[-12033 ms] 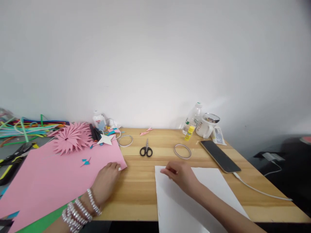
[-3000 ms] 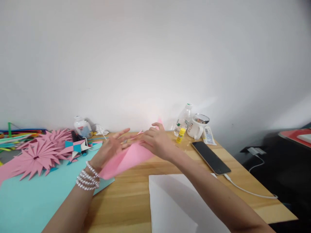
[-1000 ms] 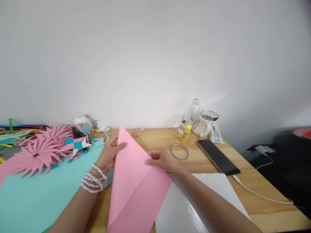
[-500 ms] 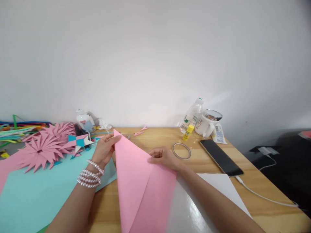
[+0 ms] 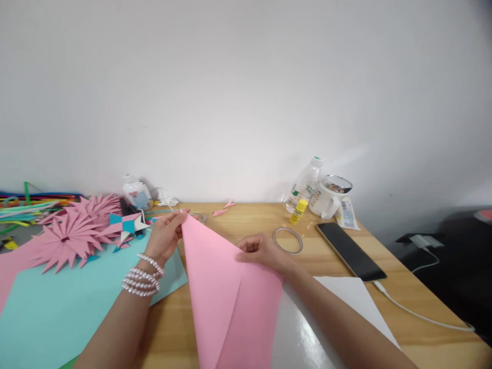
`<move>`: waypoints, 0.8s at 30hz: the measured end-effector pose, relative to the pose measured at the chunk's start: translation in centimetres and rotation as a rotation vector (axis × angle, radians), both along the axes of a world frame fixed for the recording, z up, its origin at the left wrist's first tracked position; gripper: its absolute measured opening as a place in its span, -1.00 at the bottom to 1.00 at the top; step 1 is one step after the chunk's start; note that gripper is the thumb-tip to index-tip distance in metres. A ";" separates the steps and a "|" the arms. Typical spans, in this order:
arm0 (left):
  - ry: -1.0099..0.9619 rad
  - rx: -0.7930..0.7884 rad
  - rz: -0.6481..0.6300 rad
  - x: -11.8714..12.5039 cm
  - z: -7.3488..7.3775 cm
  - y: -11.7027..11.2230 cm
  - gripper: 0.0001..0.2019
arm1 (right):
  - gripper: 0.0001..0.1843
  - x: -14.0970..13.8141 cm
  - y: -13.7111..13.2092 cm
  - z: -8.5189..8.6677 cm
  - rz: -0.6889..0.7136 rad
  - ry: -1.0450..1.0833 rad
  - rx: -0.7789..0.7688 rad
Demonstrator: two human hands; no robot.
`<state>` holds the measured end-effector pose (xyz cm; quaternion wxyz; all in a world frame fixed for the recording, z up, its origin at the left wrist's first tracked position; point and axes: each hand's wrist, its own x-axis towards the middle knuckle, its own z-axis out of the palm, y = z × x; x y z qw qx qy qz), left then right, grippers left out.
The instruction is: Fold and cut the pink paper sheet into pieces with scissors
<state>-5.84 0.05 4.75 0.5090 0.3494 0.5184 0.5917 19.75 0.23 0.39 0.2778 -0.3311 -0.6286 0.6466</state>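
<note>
A large sheet of pink paper (image 5: 215,287), folded over diagonally, is held up between my two hands. My left hand (image 5: 166,234), with pearl bracelets (image 5: 142,279) at the wrist, pinches the pointed top corner. Along the slanting upper edge, my right hand (image 5: 261,251) grips the paper between thumb and curled fingers. The sheet's lower end runs out of view at the bottom. Beneath and to the right lies a glossy white sheet (image 5: 346,297), partly covered by my right forearm.
Left are turquoise paper (image 5: 69,307), pink folded-paper flowers (image 5: 65,238) and coloured pipe cleaners (image 5: 34,207). A white bottle (image 5: 137,193) stands behind. To the right are a roll of tape (image 5: 288,240), glue stick (image 5: 299,211), water bottle (image 5: 305,184), mug (image 5: 325,202) and phone (image 5: 351,251) with a cable.
The pink paper has shifted slightly to the right, its lower part most of all. The pinched corner sits a little lower. Both hands keep their grip.
</note>
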 end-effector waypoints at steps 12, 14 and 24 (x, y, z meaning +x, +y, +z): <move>0.048 0.034 -0.064 -0.9 0.2 -0.1 -0.68 | -0.66 0.4 0.5 -0.2 -0.023 0.000 -0.005; 0.055 0.036 -0.044 -1.0 0.1 0.1 -0.68 | -0.67 0.5 0.5 -0.3 -0.022 -0.006 0.004; 0.060 0.047 -0.014 -1.3 -0.3 0.2 -0.74 | -0.68 0.5 0.5 -0.4 0.009 0.001 0.000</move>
